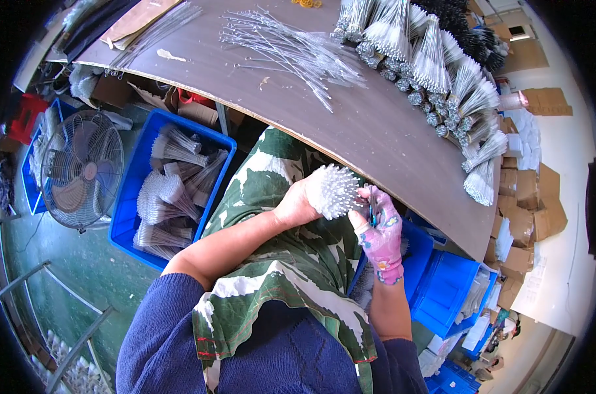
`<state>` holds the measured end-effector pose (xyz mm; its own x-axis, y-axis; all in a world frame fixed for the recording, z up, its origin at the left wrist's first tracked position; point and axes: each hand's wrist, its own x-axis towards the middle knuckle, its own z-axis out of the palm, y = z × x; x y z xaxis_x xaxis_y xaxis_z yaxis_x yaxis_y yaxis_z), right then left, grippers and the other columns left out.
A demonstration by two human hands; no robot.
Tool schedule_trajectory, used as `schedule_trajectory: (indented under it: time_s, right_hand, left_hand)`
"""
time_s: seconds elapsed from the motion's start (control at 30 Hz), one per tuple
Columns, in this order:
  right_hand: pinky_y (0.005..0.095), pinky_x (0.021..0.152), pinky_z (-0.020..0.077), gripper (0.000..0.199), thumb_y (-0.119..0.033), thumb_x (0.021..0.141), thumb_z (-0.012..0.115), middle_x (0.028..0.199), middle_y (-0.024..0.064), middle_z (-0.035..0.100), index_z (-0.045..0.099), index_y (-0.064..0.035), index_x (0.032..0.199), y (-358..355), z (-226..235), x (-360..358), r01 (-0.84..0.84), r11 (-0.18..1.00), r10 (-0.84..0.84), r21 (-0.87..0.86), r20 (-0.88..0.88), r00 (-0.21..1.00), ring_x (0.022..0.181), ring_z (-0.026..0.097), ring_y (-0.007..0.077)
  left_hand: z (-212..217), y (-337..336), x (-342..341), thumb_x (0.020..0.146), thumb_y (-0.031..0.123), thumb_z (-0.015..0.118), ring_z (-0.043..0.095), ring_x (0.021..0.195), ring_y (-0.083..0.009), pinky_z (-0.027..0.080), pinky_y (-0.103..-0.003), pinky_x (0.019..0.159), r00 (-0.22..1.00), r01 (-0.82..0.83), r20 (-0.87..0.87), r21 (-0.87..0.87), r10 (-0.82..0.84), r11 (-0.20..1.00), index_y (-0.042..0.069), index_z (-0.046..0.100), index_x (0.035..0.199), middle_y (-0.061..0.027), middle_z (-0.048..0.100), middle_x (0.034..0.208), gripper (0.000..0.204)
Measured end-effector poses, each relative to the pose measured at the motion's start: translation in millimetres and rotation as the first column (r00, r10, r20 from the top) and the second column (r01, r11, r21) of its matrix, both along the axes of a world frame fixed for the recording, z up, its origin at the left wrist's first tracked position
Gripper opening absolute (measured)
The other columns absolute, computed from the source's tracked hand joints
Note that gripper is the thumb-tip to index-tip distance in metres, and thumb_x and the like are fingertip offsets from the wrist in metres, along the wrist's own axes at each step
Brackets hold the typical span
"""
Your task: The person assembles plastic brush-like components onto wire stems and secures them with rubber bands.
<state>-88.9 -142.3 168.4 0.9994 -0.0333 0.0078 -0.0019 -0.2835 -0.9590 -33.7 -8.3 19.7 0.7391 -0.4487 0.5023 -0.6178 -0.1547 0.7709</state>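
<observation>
While the bare left hand wraps around a bundle of thin wire brushes above the lap, just off the near edge of the worktop, the gloved right hand curls its fingers about a small dark tool, perhaps snips, right beside the bundle; whether tool and bundle touch, I cannot tell. The step in hand seems to be work on the end of this one bundle, its pale, dotted tips facing the right hand. The next move likely calls for a firm left grip and small, careful motions on the right. Loose wire brushes lie far across the worktop, left of piled bundles.
</observation>
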Motion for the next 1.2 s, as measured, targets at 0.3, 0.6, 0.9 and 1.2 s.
schedule_trajectory:
  time_s: [0.3, 0.6, 0.9, 1.2]
  right_hand:
    - [0.0236, 0.078, 0.0448, 0.029, 0.001, 0.078, 0.066, 0.098, 0.0033, 0.06, 0.055, 0.0006, 0.105, -4.1, 29.4, 12.8, 0.093, 0.996, -0.093, 0.01, -0.008, 0.996, 0.087, 0.055, 0.0093]
    - [0.0213, 0.072, 0.0444, 0.02, 0.002, 0.081, 0.062, 0.091, 0.0004, 0.058, 0.056, -0.0015, 0.099, -1.1, 53.4, 20.0, 0.107, 0.989, -0.112, 0.098, 0.054, 0.992, 0.081, 0.053, 0.0074]
    - [0.0272, 0.075, 0.0483, 0.028, -0.006, 0.076, 0.069, 0.088, 0.0075, 0.062, 0.057, 0.0025, 0.1, 14.5, 69.7, 54.5, -0.002, 0.988, 0.016, -0.157, 0.091, 0.996, 0.083, 0.059, 0.0137]
    - [0.0254, 0.082, 0.0444, 0.028, 0.002, 0.076, 0.065, 0.095, 0.0049, 0.059, 0.057, 0.0033, 0.103, 9.1, 65.1, 60.7, -0.263, 0.96, 0.237, -0.093, -0.227, 0.945, 0.09, 0.055, 0.0109]
  left_hand:
    - [76.2, 14.5, 4.3, 0.067, 0.019, 0.08, 0.055, 0.101, -0.0128, 0.041, -0.029, 0.094, 0.763, 0.145, -0.563, -0.331, -0.318, 0.933, 0.004, 0.056, 0.115, -0.0048, 0.061, 0.109, 0.056]
    - [123.1, 35.1, 12.0, 0.069, 0.015, 0.079, 0.047, 0.111, -0.0145, 0.034, -0.03, 0.099, 0.428, 0.246, -0.668, -0.563, -0.609, 0.789, 0.001, 0.045, 0.125, -0.0059, 0.054, 0.12, 0.067]
    - [102.8, 39.7, 2.5, 0.069, 0.023, 0.08, 0.048, 0.113, -0.0174, 0.035, -0.033, 0.1, 0.374, 0.194, -0.765, -0.489, -0.525, 0.85, -0.001, 0.036, 0.13, -0.0105, 0.052, 0.121, 0.079]
    - [71.2, 51.8, -6.6, 0.078, 0.035, 0.071, 0.045, 0.113, -0.0174, 0.034, -0.032, 0.1, 0.333, 0.139, -0.761, -0.545, -0.558, 0.827, 0.001, 0.038, 0.129, -0.0097, 0.052, 0.118, 0.07]
